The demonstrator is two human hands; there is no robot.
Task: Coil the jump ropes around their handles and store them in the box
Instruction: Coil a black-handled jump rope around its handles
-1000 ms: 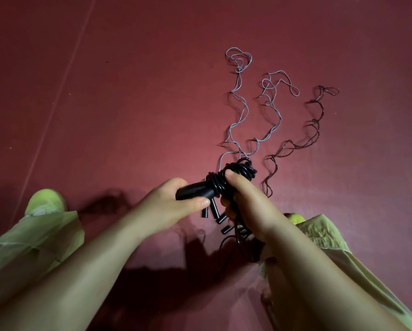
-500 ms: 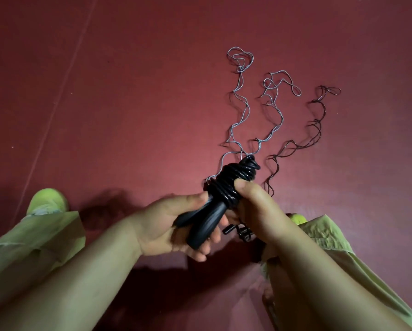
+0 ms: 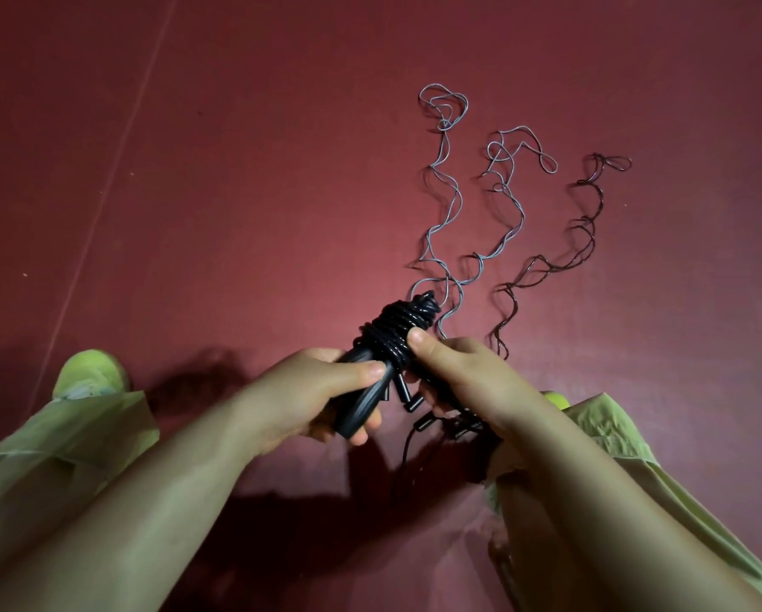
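My left hand [image 3: 313, 399] grips the black handles [image 3: 361, 408] of a jump rope, held low over the red floor. Black rope [image 3: 397, 329] is coiled tightly round the upper part of the handles. My right hand [image 3: 463, 382] holds the coil, its thumb pressed on the windings. Below the hands, small black end pieces [image 3: 410, 401] and a loose black cord dangle. Two grey ropes [image 3: 447, 205] and a dark rope [image 3: 582, 240] lie wavy on the floor beyond. No box is in view.
The red floor [image 3: 238, 170] has a pale seam line running diagonally at the left. My knees in light green trousers [image 3: 61, 439] and green shoes [image 3: 90, 373] frame the hands on both sides.
My left hand turned the handles from pointing left to pointing down toward me. The right thumb stayed on the coil. The ropes on the floor did not move.
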